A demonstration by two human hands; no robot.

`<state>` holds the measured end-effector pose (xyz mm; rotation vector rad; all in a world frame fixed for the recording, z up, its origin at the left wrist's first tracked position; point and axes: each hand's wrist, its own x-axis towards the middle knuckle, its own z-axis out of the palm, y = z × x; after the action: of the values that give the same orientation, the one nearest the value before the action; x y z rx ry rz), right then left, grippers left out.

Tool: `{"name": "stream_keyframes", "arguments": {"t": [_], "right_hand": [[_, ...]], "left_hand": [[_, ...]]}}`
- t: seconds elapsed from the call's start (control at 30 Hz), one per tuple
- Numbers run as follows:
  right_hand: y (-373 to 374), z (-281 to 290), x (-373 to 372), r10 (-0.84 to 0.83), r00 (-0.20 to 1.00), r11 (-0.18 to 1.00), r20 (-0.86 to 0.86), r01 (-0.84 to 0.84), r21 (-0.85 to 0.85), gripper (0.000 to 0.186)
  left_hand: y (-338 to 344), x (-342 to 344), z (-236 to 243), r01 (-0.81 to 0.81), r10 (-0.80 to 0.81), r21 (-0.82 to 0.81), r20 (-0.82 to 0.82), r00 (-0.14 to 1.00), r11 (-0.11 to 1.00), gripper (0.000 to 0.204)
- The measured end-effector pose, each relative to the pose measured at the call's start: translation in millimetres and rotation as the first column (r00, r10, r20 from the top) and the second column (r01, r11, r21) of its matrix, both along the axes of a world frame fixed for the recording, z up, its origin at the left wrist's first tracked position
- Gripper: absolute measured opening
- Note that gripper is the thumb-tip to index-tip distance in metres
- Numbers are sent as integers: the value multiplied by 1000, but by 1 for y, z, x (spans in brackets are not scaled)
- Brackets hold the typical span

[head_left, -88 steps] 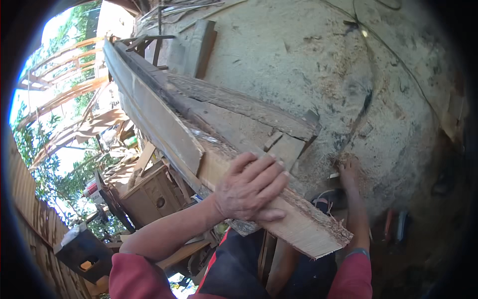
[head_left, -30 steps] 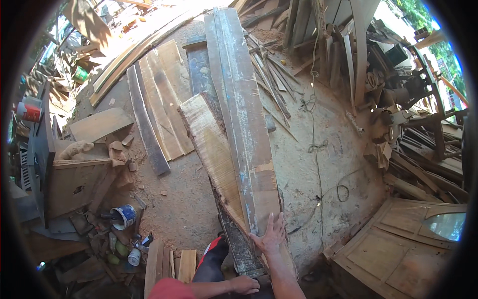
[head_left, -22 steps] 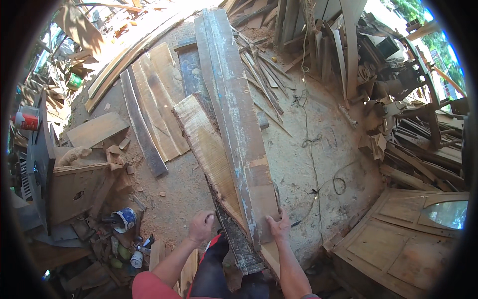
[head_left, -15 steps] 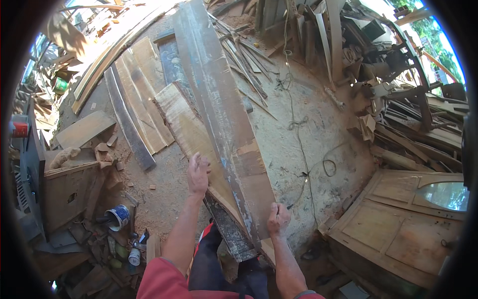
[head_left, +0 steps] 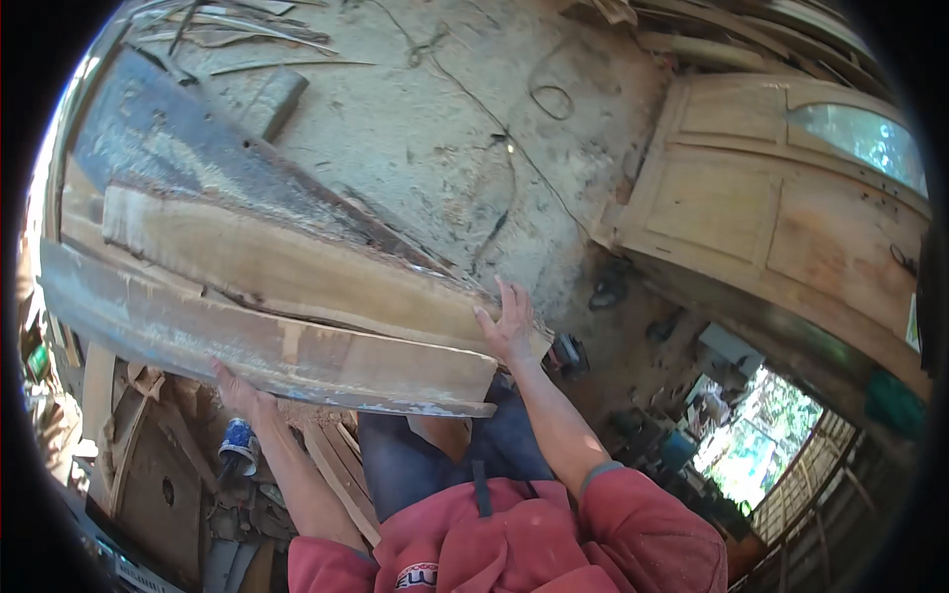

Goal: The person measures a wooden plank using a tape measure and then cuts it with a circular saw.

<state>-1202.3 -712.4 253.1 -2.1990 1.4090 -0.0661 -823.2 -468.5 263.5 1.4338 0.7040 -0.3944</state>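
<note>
A long weathered wooden board, grey-blue and brown, lies across in front of me at the near side. My left hand grips its near edge, part of the fingers hidden by the wood. Beside it on the far side is a pale plank with a rough, barky edge. My right hand is open, fingers apart, at the right end of that plank; whether it touches cannot be told. Beyond lies a wide, dark, dusty board under the pale plank.
A wooden door with an oval glass pane lies at the right. A dark cable crosses the dusty floor. At lower left are a blue-and-white can and a wooden panel. Thin wood strips lie at the far left.
The view has turned to the right. The weathered board has shifted from atop the pale plank to its near left side. My right hand has let go of the board; my left now holds its edge.
</note>
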Motion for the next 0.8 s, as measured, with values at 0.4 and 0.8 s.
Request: {"name": "stream_keyframes", "arguments": {"t": [0.4, 0.8], "right_hand": [[-54, -50, -141, -108, 994, 921, -1, 100, 375, 44], [-20, -54, -177, -304, 949, 912, 78, 267, 313, 48]], "left_hand": [[8, -84, -30, -28, 28, -19, -26, 999, 999, 71], [0, -105, -14, 211, -232, 110, 248, 940, 971, 51]]}}
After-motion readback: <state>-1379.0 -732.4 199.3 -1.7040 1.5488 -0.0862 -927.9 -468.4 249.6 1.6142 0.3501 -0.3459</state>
